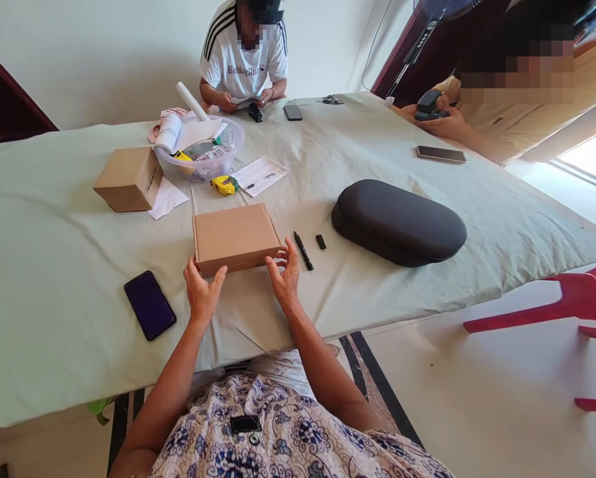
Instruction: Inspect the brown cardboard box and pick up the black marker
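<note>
A closed flat brown cardboard box (236,234) lies on the cloth in front of me. My left hand (204,292) is at its near left corner, thumb and fingers spread apart, the fingertips by the box's left side. At the near right corner, my right hand (284,273) also has its fingers apart, close to the edge; whether the fingertips press on the cardboard I cannot tell. To the right of that hand lie a black marker pen (303,251) and a small black piece (320,241). A dark phone (150,305) rests left of my left hand.
Behind the box stand a taller carton (128,179), a plastic basin (198,172) of odds and ends, a yellow tape measure (224,185) and a printed sheet (262,176). A large black case (400,221) lies right. Two people sit at the far side; a red stool (577,295) stands right.
</note>
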Tool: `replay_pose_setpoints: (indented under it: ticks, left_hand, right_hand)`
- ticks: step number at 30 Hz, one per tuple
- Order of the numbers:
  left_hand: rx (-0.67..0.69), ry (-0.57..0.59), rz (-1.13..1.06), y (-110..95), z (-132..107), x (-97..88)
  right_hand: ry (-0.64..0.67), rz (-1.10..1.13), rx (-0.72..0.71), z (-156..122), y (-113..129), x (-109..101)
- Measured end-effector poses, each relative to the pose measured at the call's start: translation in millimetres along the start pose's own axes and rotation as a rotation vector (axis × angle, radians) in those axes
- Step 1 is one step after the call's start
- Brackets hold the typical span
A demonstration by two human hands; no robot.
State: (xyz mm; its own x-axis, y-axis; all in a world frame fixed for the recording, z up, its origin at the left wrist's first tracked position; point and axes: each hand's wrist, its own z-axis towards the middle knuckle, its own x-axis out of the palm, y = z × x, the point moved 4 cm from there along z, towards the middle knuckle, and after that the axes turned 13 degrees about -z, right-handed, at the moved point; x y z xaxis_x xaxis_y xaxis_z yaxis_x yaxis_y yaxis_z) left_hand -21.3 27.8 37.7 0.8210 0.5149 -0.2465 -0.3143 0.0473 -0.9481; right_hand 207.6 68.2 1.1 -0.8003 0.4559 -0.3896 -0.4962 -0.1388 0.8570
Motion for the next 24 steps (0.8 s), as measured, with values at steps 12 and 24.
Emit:
replay_pose_setpoints:
  ticks: [12,24]
  left_hand:
    - [0.119,-0.037,0.155,-15,-15,-19.1]
    - [0.226,-0.005,0.353,-32,-30,-11.4]
  right_hand:
    - [-0.059,-0.215,-0.043,-21,38,-17]
    - [-0.007,-0.412,-0.138,-40,61,-8]
